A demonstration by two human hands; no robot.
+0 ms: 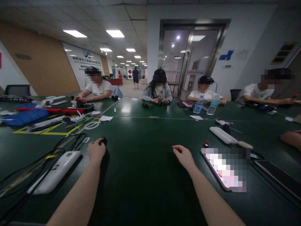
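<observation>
My left hand [96, 151] is closed, resting low over the green tabletop on the left. Its thumb and fingers pinch a small black object [104, 141], mostly hidden and too dark to name. Just left of that hand lies a white power bank [55, 172] marked "2", with black cables [68, 146] running past it. My right hand [182, 155] is on the right side of the table, fingers drawn together, with nothing visible in them. The nearest thing to it is a lit phone [215, 169], its screen blurred, with a small red and black piece [206, 144] beyond it.
A blue tray [24, 117] and tangled cables lie on the left. At the right are a white power strip-like bar [223, 135] and a dark phone [279, 175]. Two water bottles [213, 105] stand farther back. Several people sit around the table [141, 163]; another person's hand [291, 138] rests at the right edge.
</observation>
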